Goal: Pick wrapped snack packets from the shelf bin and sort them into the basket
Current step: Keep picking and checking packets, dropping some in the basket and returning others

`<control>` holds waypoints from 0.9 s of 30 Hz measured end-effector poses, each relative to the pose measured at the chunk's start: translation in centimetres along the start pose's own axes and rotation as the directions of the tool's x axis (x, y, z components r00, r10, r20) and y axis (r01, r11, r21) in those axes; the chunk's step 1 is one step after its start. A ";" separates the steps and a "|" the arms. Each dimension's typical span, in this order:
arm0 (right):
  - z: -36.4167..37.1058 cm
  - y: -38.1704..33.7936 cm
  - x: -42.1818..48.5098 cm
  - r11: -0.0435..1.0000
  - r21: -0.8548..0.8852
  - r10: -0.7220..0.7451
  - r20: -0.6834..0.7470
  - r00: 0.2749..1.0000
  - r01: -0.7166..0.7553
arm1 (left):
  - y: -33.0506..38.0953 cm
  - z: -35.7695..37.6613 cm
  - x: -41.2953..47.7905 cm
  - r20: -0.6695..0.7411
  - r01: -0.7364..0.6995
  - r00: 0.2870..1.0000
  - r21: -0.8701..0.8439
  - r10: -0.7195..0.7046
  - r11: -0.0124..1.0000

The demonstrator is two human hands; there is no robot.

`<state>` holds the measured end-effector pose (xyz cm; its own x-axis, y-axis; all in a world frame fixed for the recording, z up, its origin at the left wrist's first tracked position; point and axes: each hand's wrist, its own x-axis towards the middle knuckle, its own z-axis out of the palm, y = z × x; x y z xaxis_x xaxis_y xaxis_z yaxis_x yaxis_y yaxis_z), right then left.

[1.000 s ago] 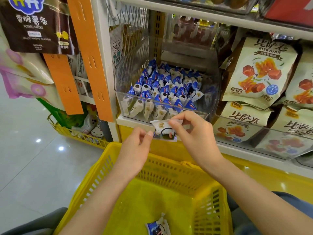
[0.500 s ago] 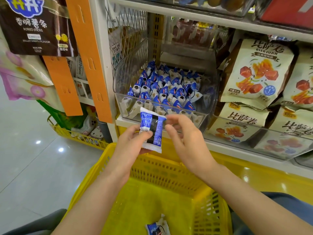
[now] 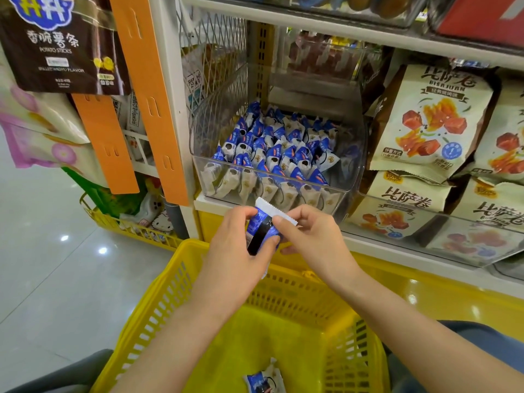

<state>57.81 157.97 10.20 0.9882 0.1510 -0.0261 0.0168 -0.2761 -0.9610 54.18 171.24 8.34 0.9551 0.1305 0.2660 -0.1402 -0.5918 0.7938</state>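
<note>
Both hands holding one blue snack packet (image 3: 262,232) over basket's far rim (image 3: 181,251): left hand (image 3: 241,251) fingers wrapping it, right hand (image 3: 309,236) pinching its white end. Clear shelf bin (image 3: 351,177) w/ packets just beyond; one packet (image 3: 265,381) lying in basket's near edge.

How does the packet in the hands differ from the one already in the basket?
The held packet is up above the yellow basket rim, gripped by the left hand and the right hand; the basket packet lies loose on the floor of the basket. The held packet stands roughly upright, while the basket packet lies flat. Both have blue-and-white wrappers.
</note>
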 end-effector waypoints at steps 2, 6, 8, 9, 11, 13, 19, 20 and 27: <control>0.2 0.0 -0.4 0.997 -0.063 -0.050 0.012 0.999 0.051 | -0.3 -0.1 0.1 0.019 0.017 1.000 -0.007 -0.016 1.000; -0.2 0.0 -0.7 0.930 -0.307 -0.209 0.006 0.978 0.201 | -0.4 -0.4 0.3 0.109 0.030 0.994 -0.060 -0.023 0.998; -0.5 -0.1 -0.8 0.895 -0.373 -0.257 0.011 0.966 0.243 | -0.3 -0.6 0.5 0.146 0.025 0.989 -0.092 -0.011 0.995; -0.6 -0.2 -0.9 0.891 -0.379 -0.265 0.013 0.964 0.250 | -0.2 -0.7 0.5 0.161 0.012 0.987 -0.086 0.002 0.996; -0.7 -0.2 -0.9 0.878 -0.397 -0.285 0.017 0.958 0.268 | -0.1 -0.9 0.5 0.175 -0.027 0.984 -0.057 0.037 0.998; -0.8 -0.3 -0.8 0.855 -0.428 -0.309 0.031 0.951 0.292 | 0.0 -0.9 0.4 0.175 -0.057 0.983 -0.035 0.062 0.998; -0.1 -0.2 -1.1 0.894 -0.343 -0.279 0.078 0.957 0.288 | -0.3 -0.7 0.1 0.074 -0.088 0.994 0.112 0.080 0.990; 0.1 -0.2 -1.1 0.918 -0.309 -0.228 0.101 0.968 0.248 | -0.4 -0.8 0.2 0.042 -0.077 0.996 0.099 0.074 0.992; 0.4 -0.8 -0.6 0.996 -0.065 0.077 0.299 0.951 -0.061 | -0.2 -0.7 0.4 -0.028 -0.054 0.998 0.055 0.056 0.997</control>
<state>57.11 158.49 10.90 0.8959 0.4057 -0.1812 -0.0332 -0.3454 -0.9379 54.42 171.94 8.71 0.9381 0.1200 0.3251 -0.1768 -0.6411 0.7468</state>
